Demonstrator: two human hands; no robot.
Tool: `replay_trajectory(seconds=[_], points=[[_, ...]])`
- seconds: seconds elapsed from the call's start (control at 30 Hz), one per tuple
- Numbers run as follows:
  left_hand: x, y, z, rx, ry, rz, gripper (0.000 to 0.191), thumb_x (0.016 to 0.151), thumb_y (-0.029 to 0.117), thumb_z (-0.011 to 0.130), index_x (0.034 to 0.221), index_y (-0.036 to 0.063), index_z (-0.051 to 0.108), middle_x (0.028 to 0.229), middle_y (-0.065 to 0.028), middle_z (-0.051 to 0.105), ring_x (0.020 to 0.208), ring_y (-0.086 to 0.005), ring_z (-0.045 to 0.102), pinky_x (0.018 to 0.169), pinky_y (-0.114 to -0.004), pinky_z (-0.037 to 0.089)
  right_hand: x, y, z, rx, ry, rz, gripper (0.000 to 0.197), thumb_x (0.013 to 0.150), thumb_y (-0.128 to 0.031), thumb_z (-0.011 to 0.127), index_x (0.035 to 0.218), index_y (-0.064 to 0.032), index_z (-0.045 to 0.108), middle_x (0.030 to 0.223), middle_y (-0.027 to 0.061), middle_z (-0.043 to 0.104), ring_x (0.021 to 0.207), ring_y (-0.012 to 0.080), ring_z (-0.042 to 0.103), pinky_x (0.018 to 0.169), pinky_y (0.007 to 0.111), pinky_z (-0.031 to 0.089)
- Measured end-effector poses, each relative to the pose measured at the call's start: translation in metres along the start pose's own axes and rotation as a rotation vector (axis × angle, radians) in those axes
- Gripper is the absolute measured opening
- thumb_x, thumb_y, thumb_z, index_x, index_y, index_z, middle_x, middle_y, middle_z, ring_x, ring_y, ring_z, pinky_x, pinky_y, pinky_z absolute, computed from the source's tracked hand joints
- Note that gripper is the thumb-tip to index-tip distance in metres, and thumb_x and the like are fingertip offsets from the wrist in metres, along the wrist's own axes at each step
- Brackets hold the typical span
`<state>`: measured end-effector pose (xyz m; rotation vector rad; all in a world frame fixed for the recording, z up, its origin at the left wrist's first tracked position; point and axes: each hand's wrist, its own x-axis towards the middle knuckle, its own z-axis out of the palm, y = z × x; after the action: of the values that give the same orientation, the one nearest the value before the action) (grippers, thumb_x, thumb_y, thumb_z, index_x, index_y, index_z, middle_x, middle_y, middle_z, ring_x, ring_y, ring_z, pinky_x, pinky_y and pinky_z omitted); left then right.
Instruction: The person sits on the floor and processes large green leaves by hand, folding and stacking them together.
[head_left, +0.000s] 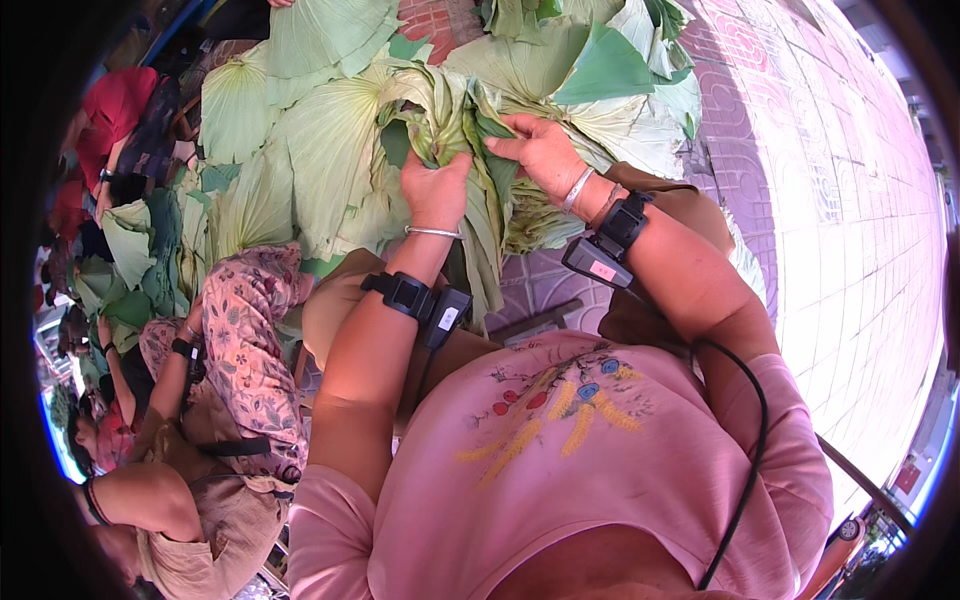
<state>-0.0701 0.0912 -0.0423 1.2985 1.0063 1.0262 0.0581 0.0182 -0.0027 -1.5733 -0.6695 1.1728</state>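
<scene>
My left hand (436, 189) grips a gathered bundle of lotus leaves (439, 120), its thumb pressed on the crumpled folds. To the right, my right hand (546, 156) pinches the edge of a darker green lotus leaf (495, 169) between thumb and fingers. Folded leaf blades hang from the bundle between my knees. Broad pale lotus leaves (330, 142) spread flat behind and left of the bundle. A stack of folded leaves (540, 217) lies beneath my right wrist. The fingertips of my left hand are hidden behind the bundle.
Beyond my right hand lies a bright green leaf piece (606, 67) on more leaves. Sunlit paving tiles (840, 187) stretch along the right. At left sits a person in floral trousers (251, 337), with other people and leaf piles farther off. A black cable (757, 450) runs by my right arm.
</scene>
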Motion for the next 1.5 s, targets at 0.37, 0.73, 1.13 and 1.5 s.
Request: replay_trajectory(seconds=[0.37,0.73,1.13,1.5], points=[[0.011,-0.024,-0.005,-0.125,-0.151,-0.065,0.034,0.069,0.000,0.070,0.100,-0.0016,0.056,0.089,-0.0068,0.065,0.079,-0.0130,0.060,0.071,-0.026,0.048,0.010,0.013,0.001,0.055,-0.061,-0.014,0.037,0.076,-0.005,0.061,0.113,-0.0040,0.056,0.093,0.0003,0.060,0.078,0.0084,0.053,0.064,0.022,0.042],[-0.010,-0.001,0.003,0.390,0.035,-0.182,0.056,0.061,0.022,0.074,0.111,0.0065,0.052,0.094,-0.0154,0.064,0.089,-0.0307,0.062,0.078,-0.036,0.048,0.013,0.031,0.010,0.153,-0.069,-0.096,0.036,0.072,0.005,0.052,0.106,-0.0007,0.058,0.084,0.0017,0.060,0.073,0.0109,0.054,0.066,0.022,0.043],[-0.012,-0.025,0.011,0.412,0.046,-0.122,0.051,0.062,0.027,0.072,0.102,0.0021,0.053,0.089,-0.0203,0.063,0.086,-0.0367,0.060,0.076,-0.040,0.048,0.038,0.071,-0.002,-0.090,-0.018,-0.179,0.036,0.067,0.000,0.060,0.103,0.0046,0.058,0.089,0.0126,0.062,0.081,0.0205,0.056,0.076,0.028,0.043],[-0.001,-0.038,0.025,0.486,0.058,-0.166,0.046,0.063,0.024,0.068,0.103,0.0042,0.056,0.088,-0.0206,0.063,0.085,-0.0367,0.061,0.075,-0.040,0.048,0.032,0.063,-0.005,-0.197,0.088,-0.177,0.032,0.069,-0.003,0.058,0.100,0.0035,0.059,0.079,0.0095,0.063,0.072,0.0185,0.059,0.066,0.029,0.046]])
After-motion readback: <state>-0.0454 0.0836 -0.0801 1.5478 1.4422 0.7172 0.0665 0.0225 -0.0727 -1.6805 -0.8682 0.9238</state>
